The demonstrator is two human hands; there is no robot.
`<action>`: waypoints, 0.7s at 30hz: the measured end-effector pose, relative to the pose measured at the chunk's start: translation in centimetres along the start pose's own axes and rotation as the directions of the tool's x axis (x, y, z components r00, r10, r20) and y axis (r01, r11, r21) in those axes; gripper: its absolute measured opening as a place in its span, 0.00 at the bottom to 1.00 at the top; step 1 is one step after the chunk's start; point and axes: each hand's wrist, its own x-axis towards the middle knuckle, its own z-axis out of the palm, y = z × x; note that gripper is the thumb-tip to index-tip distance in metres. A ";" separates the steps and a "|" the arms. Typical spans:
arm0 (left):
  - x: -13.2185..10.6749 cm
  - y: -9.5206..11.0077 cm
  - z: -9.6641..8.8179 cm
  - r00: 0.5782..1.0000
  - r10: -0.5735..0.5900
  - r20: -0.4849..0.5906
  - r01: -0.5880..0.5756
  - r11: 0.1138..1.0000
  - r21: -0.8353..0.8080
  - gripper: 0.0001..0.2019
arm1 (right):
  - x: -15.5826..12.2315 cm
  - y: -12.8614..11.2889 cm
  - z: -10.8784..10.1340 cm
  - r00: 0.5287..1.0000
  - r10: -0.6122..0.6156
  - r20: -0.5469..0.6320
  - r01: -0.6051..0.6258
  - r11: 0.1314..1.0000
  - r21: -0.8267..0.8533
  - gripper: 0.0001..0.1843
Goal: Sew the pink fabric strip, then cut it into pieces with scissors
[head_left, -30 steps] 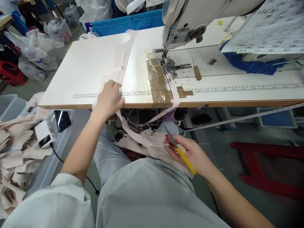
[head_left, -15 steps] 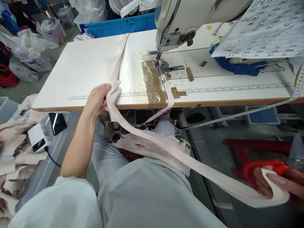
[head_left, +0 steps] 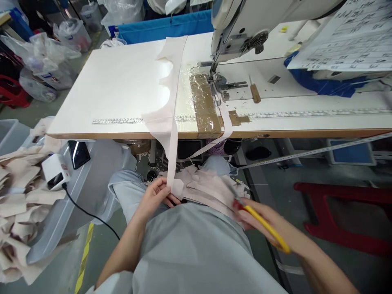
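Over my lap, my left hand (head_left: 159, 194) pinches the lower end of a pale pink fabric piece (head_left: 167, 118), which runs up across the table edge onto the white tabletop. Its left side is wavy and its right side a straight band. To the right, my right hand (head_left: 257, 216) is closed around scissors (head_left: 266, 226) with red and yellow handles; motion blurs them, and their blades point up-left toward my lap. More pale pink fabric pieces (head_left: 208, 183) lie across my lap. A narrow pink strip (head_left: 226, 122) hangs from the sewing machine's presser foot area (head_left: 216, 87).
The sewing machine (head_left: 241, 32) stands on the white table (head_left: 122, 90); a wooden-handled tool (head_left: 255, 92) lies beside it. At left is a plastic bin (head_left: 82, 192) with fabric pieces, a phone (head_left: 79, 154) and a white device (head_left: 56, 171). A red stool (head_left: 337, 228) stands right.
My left hand has come down from the table edge to my lap with the fabric. My right hand has swung inward from far right, let go of the band's end, and keeps the scissors.
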 end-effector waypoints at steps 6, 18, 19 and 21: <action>-0.7 0.0 0.3 0.997 -0.013 -0.079 0.013 1.000 0.007 0.21 | 7.5 -5.8 1.9 0.933 -0.119 0.339 0.194 0.961 -0.197 0.26; -0.8 -0.4 -0.6 0.995 -0.060 -0.076 0.050 0.992 -0.118 0.18 | 11.1 -8.2 1.3 0.900 -0.120 0.418 0.318 0.837 -0.446 0.27; -0.8 -0.4 -0.6 0.995 -0.060 -0.078 0.050 0.992 -0.120 0.18 | 11.1 -8.2 1.4 0.911 -0.127 0.393 0.323 0.813 -0.485 0.27; -0.8 -0.5 -0.8 0.995 -0.058 -0.083 0.048 0.992 -0.117 0.18 | 10.9 -8.2 1.6 0.926 -0.149 0.347 0.328 0.772 -0.544 0.27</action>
